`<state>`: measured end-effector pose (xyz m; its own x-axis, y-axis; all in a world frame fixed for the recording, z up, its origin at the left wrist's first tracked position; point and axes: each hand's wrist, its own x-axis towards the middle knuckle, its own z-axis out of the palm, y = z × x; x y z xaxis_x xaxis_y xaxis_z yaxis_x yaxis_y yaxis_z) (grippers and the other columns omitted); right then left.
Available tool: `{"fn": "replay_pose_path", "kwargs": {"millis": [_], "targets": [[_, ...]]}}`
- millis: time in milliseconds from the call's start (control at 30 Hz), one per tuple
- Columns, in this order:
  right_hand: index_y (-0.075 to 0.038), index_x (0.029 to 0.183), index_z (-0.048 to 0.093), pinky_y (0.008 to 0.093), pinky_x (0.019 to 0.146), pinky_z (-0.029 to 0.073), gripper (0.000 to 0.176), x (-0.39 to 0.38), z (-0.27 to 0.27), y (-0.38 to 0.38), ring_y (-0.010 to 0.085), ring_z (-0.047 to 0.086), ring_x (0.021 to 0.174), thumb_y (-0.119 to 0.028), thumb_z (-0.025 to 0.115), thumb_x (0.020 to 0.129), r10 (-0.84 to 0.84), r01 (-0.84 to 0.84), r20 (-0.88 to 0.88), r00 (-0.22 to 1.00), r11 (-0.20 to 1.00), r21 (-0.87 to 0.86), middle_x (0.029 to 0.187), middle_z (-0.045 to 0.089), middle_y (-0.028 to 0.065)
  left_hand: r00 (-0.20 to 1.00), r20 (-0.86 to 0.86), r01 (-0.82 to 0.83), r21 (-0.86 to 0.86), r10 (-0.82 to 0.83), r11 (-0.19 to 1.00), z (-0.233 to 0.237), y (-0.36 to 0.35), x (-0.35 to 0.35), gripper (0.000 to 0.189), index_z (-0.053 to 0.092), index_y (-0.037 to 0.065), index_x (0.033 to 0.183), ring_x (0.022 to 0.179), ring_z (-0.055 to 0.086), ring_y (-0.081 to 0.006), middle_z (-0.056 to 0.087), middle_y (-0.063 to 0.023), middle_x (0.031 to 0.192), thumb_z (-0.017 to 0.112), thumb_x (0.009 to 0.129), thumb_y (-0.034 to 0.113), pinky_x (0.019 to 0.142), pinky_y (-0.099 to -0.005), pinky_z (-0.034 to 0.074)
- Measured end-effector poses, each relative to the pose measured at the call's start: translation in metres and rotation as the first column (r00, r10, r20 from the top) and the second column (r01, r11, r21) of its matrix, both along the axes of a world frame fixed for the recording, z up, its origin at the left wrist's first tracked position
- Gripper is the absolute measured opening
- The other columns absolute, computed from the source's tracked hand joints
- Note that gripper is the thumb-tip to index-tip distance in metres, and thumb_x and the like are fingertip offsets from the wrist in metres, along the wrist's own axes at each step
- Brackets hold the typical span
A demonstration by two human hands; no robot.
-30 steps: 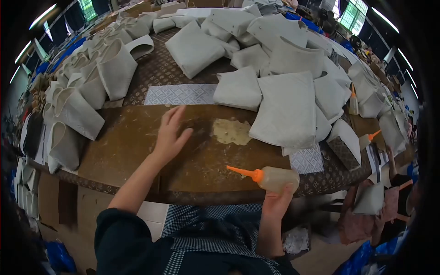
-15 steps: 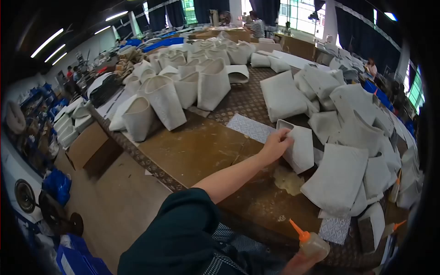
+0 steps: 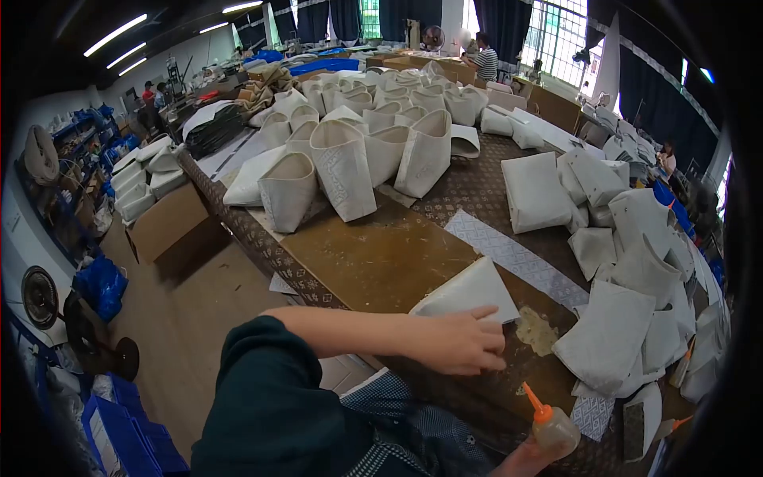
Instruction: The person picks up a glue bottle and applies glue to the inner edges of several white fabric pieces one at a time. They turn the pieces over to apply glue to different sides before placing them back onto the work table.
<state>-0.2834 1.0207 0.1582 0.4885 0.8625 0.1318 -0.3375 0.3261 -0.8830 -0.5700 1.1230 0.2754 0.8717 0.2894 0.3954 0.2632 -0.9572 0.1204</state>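
Note:
On the brown work board lies a white leather-like pouch (image 3: pixel 470 292), tilted, its lower edge partly behind my left hand (image 3: pixel 459 342). That hand is open, its fingers stretched to the right just below the pouch's edge. At the bottom of the view, my right hand (image 3: pixel 531 459) is wrapped round a squeeze bottle (image 3: pixel 555 433) with a pointed orange nozzle tilted up to the left. A pale dried patch (image 3: pixel 536 332) marks the board between the pouch and a heap of white pouches (image 3: pixel 608 334) on the right.
Several white pouches (image 3: pixel 342 171) stand upright with open tops across the far side of the patterned table. A patterned strip (image 3: pixel 513 258) lies along the board. To the left are a cardboard box (image 3: pixel 179 230) and a fan (image 3: pixel 40 296). A person (image 3: pixel 483 60) sits at the back.
My left hand has brought the pouch left and nearer from beside the right heap, laid it on the board and loosened its fingers. My right hand still holds the bottle. The view has shifted.

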Motion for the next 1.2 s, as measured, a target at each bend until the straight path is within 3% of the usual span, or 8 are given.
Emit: {"fn": "replay_pose_path", "kwargs": {"millis": [100,167,200,300,533,833,1067,1200], "targets": [[-0.002,0.145,0.029,0.0418,0.104,0.042,0.065,-0.003,0.001,-0.003,0.0273,0.051,0.121,-0.041,0.049,0.098,-0.018,0.018,0.022,1.0,1.0,-0.005,0.131,0.049,0.0138,0.789,0.4,-0.519,0.03,0.466,0.854,-0.018,0.002,-0.042,0.06,0.052,0.011,0.131,0.116,0.049,-0.0311,0.052,-0.0126,0.121,0.073,0.075,0.02,0.103,-0.0492,0.036],[-0.002,0.145,0.029,0.0418,0.104,0.042,0.065,-0.006,0.0,-0.005,0.0274,0.051,0.121,-0.041,0.049,0.098,-0.036,0.037,0.035,0.999,0.999,-0.007,0.131,0.049,0.0139,0.448,0.503,-0.71,-0.302,0.739,0.636,-0.051,-0.004,-0.061,0.066,0.047,0.006,0.135,0.117,0.048,-0.0353,0.051,-0.0156,0.125,0.073,0.077,0.021,0.105,-0.0445,0.036],[-0.002,0.145,0.03,0.0418,0.104,0.042,0.065,-0.007,0.001,-0.004,0.0275,0.051,0.121,-0.041,0.049,0.098,-0.042,0.043,0.042,0.998,0.999,-0.004,0.131,0.049,0.0139,0.34,0.443,-0.692,-0.48,0.83,0.54,-0.071,-0.009,-0.067,0.069,0.04,0.004,0.141,0.119,0.049,-0.0342,0.049,-0.0183,0.128,0.07,0.083,0.025,0.104,-0.0406,0.037],[-0.002,0.145,0.03,0.0418,0.104,0.042,0.064,-0.006,-0.001,-0.01,0.0276,0.051,0.121,-0.041,0.05,0.097,-0.066,0.067,0.054,0.996,0.998,-0.004,0.131,0.049,0.014,0.146,0.517,-0.15,-0.831,0.844,0.535,-0.121,-0.006,-0.069,0.067,0.036,0.005,0.144,0.122,0.048,-0.0277,0.049,-0.0171,0.13,0.066,0.088,0.026,0.104,-0.0374,0.037],[-0.002,0.144,0.031,0.0417,0.104,0.042,0.064,-0.008,-0.005,-0.02,0.028,0.051,0.121,-0.04,0.051,0.097,-0.072,0.073,0.054,0.996,0.997,-0.013,0.131,0.05,0.0144,0.362,0.519,-0.318,-0.712,0.774,0.626,-0.106,0.0,-0.033,0.056,0.047,0.008,0.138,0.119,0.05,-0.0267,0.05,-0.0159,0.127,0.065,0.09,0.029,0.102,-0.0358,0.039],[-0.002,0.144,0.032,0.0416,0.104,0.042,0.064,0.001,-0.01,-0.021,0.0285,0.051,0.121,-0.039,0.053,0.096,-0.118,0.12,0.106,0.987,0.993,-0.009,0.131,0.05,0.0148,0.411,0.541,-0.042,-0.793,0.734,0.608,-0.098,-0.01,-0.05,0.044,0.06,0.006,0.127,0.116,0.052,-0.0227,0.054,-0.0125,0.123,0.068,0.087,0.024,0.099,-0.0324,0.04],[-0.002,0.144,0.033,0.0415,0.104,0.042,0.064,0.011,-0.005,-0.034,0.0289,0.051,0.122,-0.039,0.055,0.096,-0.239,0.228,0.087,0.967,0.966,0.122,0.131,0.051,0.0151,0.444,0.499,-0.142,-0.781,0.744,0.609,-0.086,-0.006,-0.038,0.036,0.064,0.004,0.121,0.111,0.054,-0.0204,0.058,-0.0112,0.117,0.065,0.086,0.014,0.097,-0.0307,0.041],[-0.003,0.141,0.036,0.0415,0.104,0.042,0.065,-0.004,0.024,-0.024,0.0291,0.051,0.121,-0.014,0.067,0.085,-0.304,0.294,0.069,0.95,0.948,0.119,0.131,0.05,0.0176,0.486,0.464,-0.183,-0.775,0.741,0.605,-0.068,-0.007,-0.031,0.036,0.063,0.0,0.121,0.111,0.053,-0.0205,0.058,-0.0116,0.118,0.059,0.09,0.018,0.098,-0.0307,0.039]]}}
